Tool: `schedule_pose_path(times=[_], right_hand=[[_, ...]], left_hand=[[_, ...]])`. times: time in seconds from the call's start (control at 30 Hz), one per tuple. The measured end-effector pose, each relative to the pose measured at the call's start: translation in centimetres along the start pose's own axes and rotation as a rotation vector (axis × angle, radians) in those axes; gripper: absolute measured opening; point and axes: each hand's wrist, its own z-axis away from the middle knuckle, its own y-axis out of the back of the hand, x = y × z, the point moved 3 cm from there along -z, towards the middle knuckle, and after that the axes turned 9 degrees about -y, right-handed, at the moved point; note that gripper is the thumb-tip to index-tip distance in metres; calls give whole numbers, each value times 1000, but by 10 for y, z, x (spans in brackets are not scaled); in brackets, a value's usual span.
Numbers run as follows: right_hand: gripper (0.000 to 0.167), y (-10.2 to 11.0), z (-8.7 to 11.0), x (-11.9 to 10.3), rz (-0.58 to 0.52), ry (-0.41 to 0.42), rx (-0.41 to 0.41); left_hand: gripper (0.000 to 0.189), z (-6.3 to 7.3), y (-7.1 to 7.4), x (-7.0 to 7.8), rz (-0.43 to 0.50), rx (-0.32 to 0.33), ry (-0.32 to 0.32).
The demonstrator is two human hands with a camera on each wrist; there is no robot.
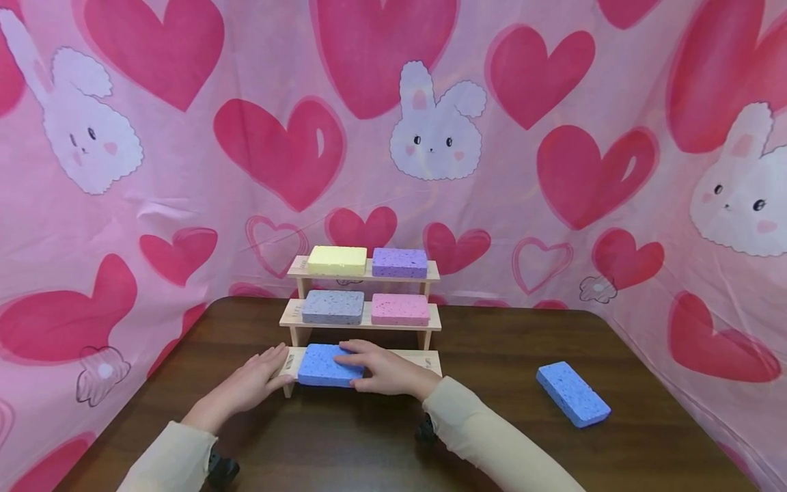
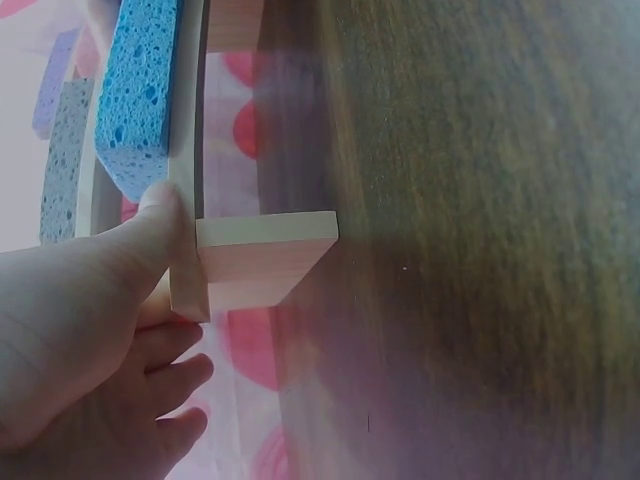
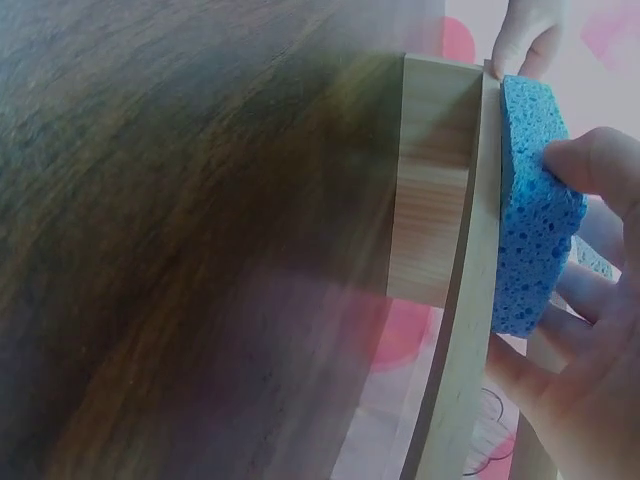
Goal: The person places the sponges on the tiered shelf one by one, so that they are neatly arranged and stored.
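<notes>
A blue sponge [image 1: 321, 369] lies flat on the lowest shelf of a three-step wooden stand [image 1: 399, 355]. My right hand [image 1: 390, 370] grips its right end, the thumb at the near right corner and fingers across the top and far side. To the left, my left hand [image 1: 249, 383] has its fingers stretched out beside the shelf's left end. In the left wrist view, the left thumb [image 2: 160, 205] touches the end of the sponge, and the other fingers hang below, holding nothing.
Above, a grey sponge [image 1: 333, 307] and a pink sponge [image 1: 399, 309] sit on the middle shelf. Yellow [image 1: 337, 260] and purple sponges [image 1: 399, 263] fill the top one. Another blue sponge [image 1: 573, 394] lies on the brown table [image 1: 492, 362] at right. A pink heart-print cloth [image 1: 369, 171] hangs behind.
</notes>
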Motion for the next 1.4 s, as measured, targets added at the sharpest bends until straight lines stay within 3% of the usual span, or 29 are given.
schedule_pose_path(times=[0.57, 1.4], right_hand=[[45, 0, -11, -8, 117, 47, 95], [44, -1, -13, -12, 111, 12, 98]], left_hand=[[70, 1, 1, 0, 15, -9, -5], [68, 1, 1, 2, 7, -14, 8]])
